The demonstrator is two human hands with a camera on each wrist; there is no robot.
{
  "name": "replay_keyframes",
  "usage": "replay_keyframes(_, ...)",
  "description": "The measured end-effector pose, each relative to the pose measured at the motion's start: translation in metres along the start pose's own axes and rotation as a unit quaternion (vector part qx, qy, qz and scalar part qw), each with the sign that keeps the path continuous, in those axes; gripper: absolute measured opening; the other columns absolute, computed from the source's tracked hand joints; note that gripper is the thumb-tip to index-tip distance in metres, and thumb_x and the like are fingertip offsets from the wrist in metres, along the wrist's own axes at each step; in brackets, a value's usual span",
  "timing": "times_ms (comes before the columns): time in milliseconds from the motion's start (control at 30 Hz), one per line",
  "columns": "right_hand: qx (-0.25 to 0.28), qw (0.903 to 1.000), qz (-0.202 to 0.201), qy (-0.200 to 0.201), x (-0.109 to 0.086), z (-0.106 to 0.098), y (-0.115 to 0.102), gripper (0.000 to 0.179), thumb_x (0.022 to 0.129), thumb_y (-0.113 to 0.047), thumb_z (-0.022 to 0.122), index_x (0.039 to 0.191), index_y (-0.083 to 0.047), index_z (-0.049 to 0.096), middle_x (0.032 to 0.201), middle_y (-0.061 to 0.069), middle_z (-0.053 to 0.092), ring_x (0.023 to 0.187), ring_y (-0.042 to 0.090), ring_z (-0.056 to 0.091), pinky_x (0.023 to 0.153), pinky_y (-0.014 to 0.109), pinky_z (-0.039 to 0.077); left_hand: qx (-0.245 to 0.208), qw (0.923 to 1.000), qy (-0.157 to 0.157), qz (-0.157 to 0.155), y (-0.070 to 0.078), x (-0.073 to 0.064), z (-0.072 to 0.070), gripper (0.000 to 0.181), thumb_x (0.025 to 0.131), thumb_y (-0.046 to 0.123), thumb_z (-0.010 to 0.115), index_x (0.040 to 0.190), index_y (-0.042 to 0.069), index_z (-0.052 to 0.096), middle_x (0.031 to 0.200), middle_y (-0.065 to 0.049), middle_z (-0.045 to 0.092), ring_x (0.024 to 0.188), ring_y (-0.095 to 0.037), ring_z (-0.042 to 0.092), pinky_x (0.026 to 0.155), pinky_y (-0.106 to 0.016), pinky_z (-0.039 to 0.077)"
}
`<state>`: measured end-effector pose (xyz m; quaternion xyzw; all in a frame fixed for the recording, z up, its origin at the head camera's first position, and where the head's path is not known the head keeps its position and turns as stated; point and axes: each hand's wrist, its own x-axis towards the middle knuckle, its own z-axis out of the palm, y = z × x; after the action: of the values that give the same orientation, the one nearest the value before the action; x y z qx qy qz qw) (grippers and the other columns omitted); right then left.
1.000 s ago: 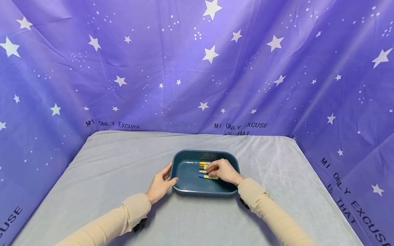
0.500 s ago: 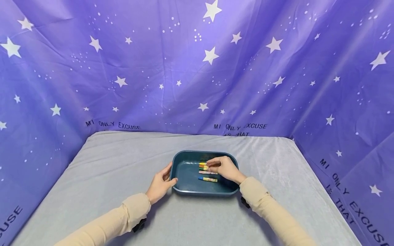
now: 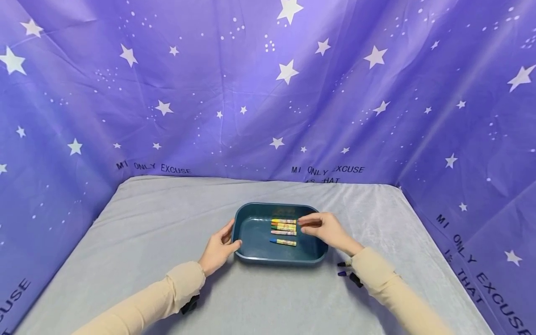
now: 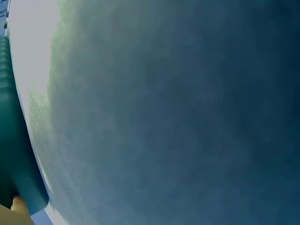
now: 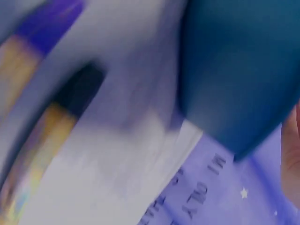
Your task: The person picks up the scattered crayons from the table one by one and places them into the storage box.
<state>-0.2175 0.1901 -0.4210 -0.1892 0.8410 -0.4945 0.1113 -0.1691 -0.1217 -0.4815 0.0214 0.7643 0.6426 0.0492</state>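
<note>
My left hand (image 3: 215, 251) grips the left end of a dark teal plastic tray (image 3: 253, 246), its thumb over the rim and the other fingers along the outside wall. In the tray lie several paper-wrapped crayons side by side, tips to the left: yellow (image 3: 284, 222), orange, green and pink (image 3: 284, 232) close together, and a blue crayon (image 3: 286, 242) a little apart, nearer me. Over the tray's right end hovers my right hand (image 3: 328, 229), fingers relaxed and holding nothing, fingertips just right of the yellow crayon's end.
On the grey cloth right of the tray, partly under my right sleeve, lie a black crayon (image 5: 70, 103) and a purple crayon (image 5: 47, 30). A purple curtain (image 3: 251, 93) with white stars stands behind and at both sides of the cloth-covered table (image 3: 167, 223).
My right hand has left the blue crayon, passed over the upper crayons and drawn back right, uncovering the row. The black and purple crayons have come into view. My left hand stays put.
</note>
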Motion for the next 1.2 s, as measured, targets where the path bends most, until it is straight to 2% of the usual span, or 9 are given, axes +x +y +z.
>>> replay_keyframes(267,0.010,0.9997,0.000,0.023,-0.024,-0.033,0.014,0.036,0.080,-0.009,0.069,0.111,0.009,0.062,0.104,0.025,0.065,0.086,0.007,0.067,0.076,0.020,0.055,-0.014,0.9999,-0.001,0.004,0.003,-0.001,0.000,0.069,0.084,0.002,0.061,0.144,0.007,0.027,0.147,-0.015,0.030,0.132,-0.025,0.034,0.102,-0.033,0.036)
replay_keyframes(533,-0.029,0.9995,0.008,0.008,-0.049,-0.057,0.038,0.034,0.080,-0.008,0.069,0.108,0.009,0.063,0.101,0.022,0.067,0.085,0.005,0.066,0.074,0.019,0.054,-0.023,0.9997,0.000,-0.001,0.002,-0.001,-0.001,0.070,0.084,0.002,0.061,0.145,0.007,0.026,0.146,-0.017,0.032,0.131,-0.026,0.036,0.100,-0.032,0.039)
replay_keyframes(733,-0.036,0.9991,0.007,-0.018,-0.064,-0.065,0.058,0.033,0.080,-0.007,0.068,0.108,0.010,0.063,0.102,0.024,0.066,0.088,0.014,0.067,0.074,0.018,0.054,-0.025,0.9997,0.001,-0.003,0.002,0.000,-0.001,0.070,0.084,0.002,0.061,0.145,0.008,0.027,0.147,-0.016,0.031,0.131,-0.026,0.036,0.100,-0.031,0.039)
replay_keyframes(967,-0.043,0.9980,0.008,-0.046,-0.076,-0.070,0.081,0.037,0.080,-0.011,0.069,0.108,0.011,0.062,0.100,0.022,0.067,0.086,0.007,0.066,0.072,0.019,0.054,-0.022,0.9997,-0.001,-0.005,0.003,-0.001,0.001,0.070,0.084,0.003,0.061,0.144,0.008,0.027,0.148,-0.015,0.029,0.132,-0.025,0.035,0.100,-0.030,0.040)
replay_keyframes(1200,-0.028,0.9985,0.008,-0.047,-0.083,-0.073,0.093,0.034,0.079,-0.009,0.070,0.106,0.011,0.063,0.099,0.023,0.067,0.085,0.009,0.066,0.072,0.019,0.054,-0.021,0.9998,0.002,0.000,0.002,0.001,0.001,0.069,0.084,0.002,0.062,0.144,0.007,0.028,0.147,-0.015,0.030,0.131,-0.025,0.036,0.099,-0.029,0.041)
